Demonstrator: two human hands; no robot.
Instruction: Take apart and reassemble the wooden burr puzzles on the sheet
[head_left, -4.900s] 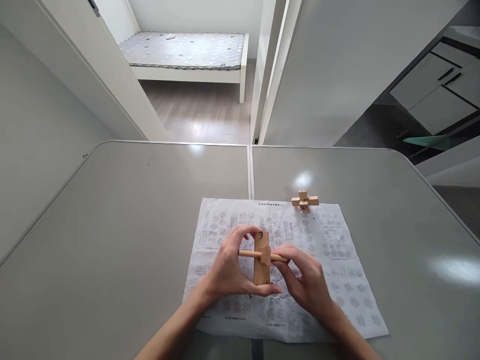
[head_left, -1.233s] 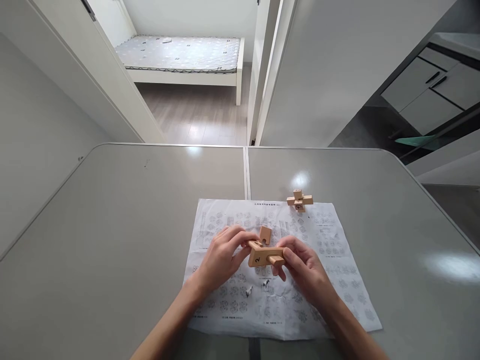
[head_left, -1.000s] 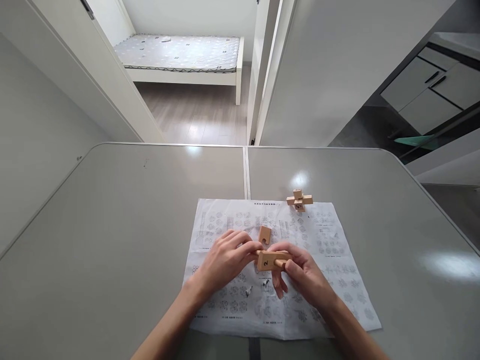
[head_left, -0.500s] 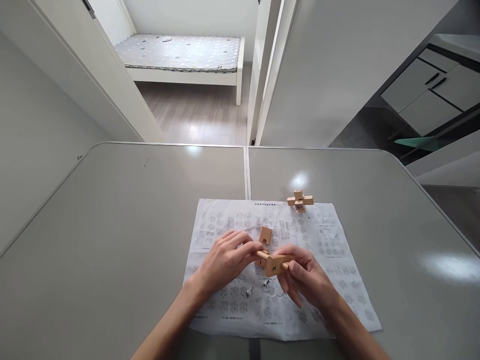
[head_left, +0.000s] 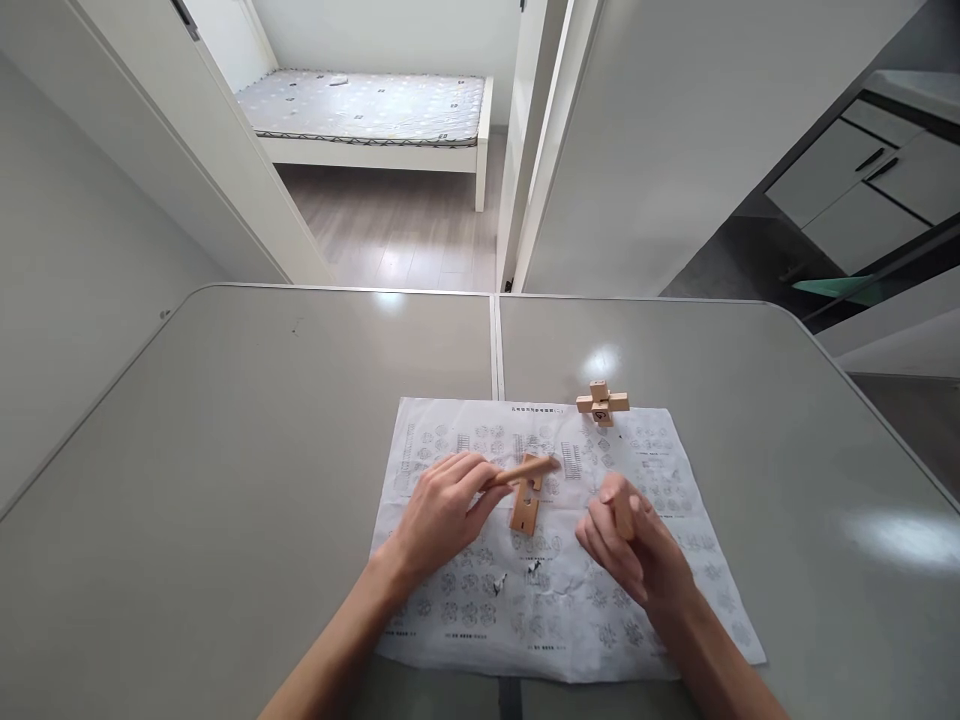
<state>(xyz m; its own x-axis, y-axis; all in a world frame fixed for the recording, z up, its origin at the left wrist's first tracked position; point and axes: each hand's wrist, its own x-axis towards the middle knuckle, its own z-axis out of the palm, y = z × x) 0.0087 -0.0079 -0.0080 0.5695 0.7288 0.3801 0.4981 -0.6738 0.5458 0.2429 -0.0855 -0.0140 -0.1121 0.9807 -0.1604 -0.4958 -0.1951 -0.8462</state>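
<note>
My left hand [head_left: 448,500] pinches one end of a slim wooden puzzle piece [head_left: 531,469], which points right over the sheet. Below that piece lies a notched wooden block [head_left: 525,516] marked 1, partly covered by it. To the right, my right hand [head_left: 637,545] is curled closed around another wooden piece [head_left: 624,518], mostly hidden by the fingers. Both hands are above a printed paper sheet [head_left: 577,640] covered in small diagrams. At the sheet's far edge stands an assembled cross-shaped wooden puzzle [head_left: 602,403].
Two small black-and-white scraps [head_left: 499,584] lie on the sheet near my left hand. The grey table [head_left: 225,450] has a seam down its middle. Past it, a doorway shows a bed [head_left: 367,110]; cabinets [head_left: 862,170] stand at the right.
My hands have drawn apart, and the wooden pieces held together between them are now separate, one in each. My right hand has moved right and curled; the piece marked 2 no longer shows its number.
</note>
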